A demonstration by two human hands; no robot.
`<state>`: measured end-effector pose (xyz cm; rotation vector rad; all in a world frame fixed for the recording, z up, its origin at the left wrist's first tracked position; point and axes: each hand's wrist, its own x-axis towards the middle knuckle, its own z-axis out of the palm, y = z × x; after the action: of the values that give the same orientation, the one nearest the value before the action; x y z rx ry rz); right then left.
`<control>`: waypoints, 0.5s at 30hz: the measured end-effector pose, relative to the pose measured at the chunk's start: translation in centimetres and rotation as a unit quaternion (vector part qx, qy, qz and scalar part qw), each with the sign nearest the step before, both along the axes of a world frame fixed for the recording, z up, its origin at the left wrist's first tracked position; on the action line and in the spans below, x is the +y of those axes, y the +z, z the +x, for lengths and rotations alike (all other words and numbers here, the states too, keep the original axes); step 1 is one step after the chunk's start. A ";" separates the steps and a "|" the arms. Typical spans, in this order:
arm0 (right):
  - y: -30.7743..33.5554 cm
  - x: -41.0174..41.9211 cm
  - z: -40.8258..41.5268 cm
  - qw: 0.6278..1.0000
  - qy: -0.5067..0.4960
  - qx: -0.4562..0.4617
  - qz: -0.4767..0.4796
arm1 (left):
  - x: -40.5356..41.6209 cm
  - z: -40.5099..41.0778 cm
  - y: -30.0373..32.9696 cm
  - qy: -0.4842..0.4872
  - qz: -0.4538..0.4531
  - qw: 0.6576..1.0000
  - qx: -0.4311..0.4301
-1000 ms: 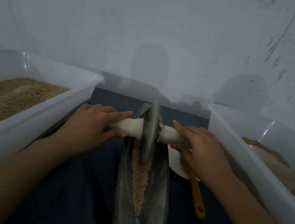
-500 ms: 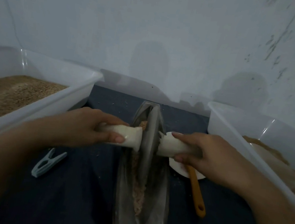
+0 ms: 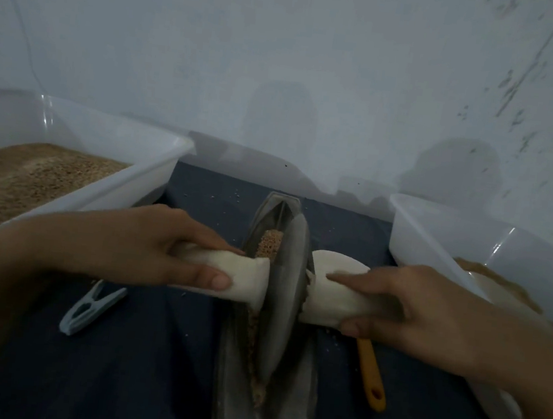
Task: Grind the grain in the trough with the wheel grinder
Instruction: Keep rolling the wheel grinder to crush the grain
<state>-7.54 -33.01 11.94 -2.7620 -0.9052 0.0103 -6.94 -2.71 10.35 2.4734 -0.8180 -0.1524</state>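
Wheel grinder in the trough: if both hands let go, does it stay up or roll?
Likely to tip: the wheel grinder stands on a thin disc edge in the narrow trough. It may roll along the groove. Probably heavy; both the left hand and right hand grip its handles.

grey wheel [image 3: 284, 293], white handles [image 3: 243, 279].

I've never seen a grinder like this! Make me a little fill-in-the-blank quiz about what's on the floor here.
1. The left hand and right hand each grip a white ____ of the wheel grinder.
2. The wheel stands in a narrow metal ____ holding grain.
3. Left of the trough lies a pale blue ____.
4. The tool handle below the right hand is coloured ____.

Missing words: handle; trough; clothes peg; orange
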 end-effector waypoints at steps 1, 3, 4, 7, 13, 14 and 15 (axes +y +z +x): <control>0.4 -0.2 -0.5 1.000 0.008 0.029 0.004 | 0.1 -0.2 0.3 -0.019 -0.002 1.000 0.015; 0.5 -0.1 -0.8 0.999 0.004 0.052 0.004 | 0.0 -0.3 0.6 -0.026 -0.007 0.999 0.027; 0.2 0.0 -0.7 0.999 -0.006 0.035 -0.001 | -0.1 -0.3 0.5 -0.016 -0.007 1.000 0.027; -1.3 1.0 0.6 0.996 -0.067 -0.064 0.003 | -0.7 0.4 -0.4 0.064 0.001 0.998 -0.010; -4.3 2.2 3.2 0.966 -0.116 -0.229 0.007 | -2.1 2.0 -3.6 0.180 0.082 0.935 -0.295; -4.3 2.2 3.2 0.967 -0.115 -0.226 0.011 | -2.2 2.0 -3.7 0.179 0.074 0.932 -0.307; -4.2 2.1 3.2 0.970 -0.110 -0.218 0.011 | -2.0 2.1 -3.5 0.173 0.068 0.933 -0.307</control>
<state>-4.35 -30.91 7.78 -2.8767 -0.6728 -0.6613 -4.87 -4.76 6.81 2.7814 -0.5932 0.7482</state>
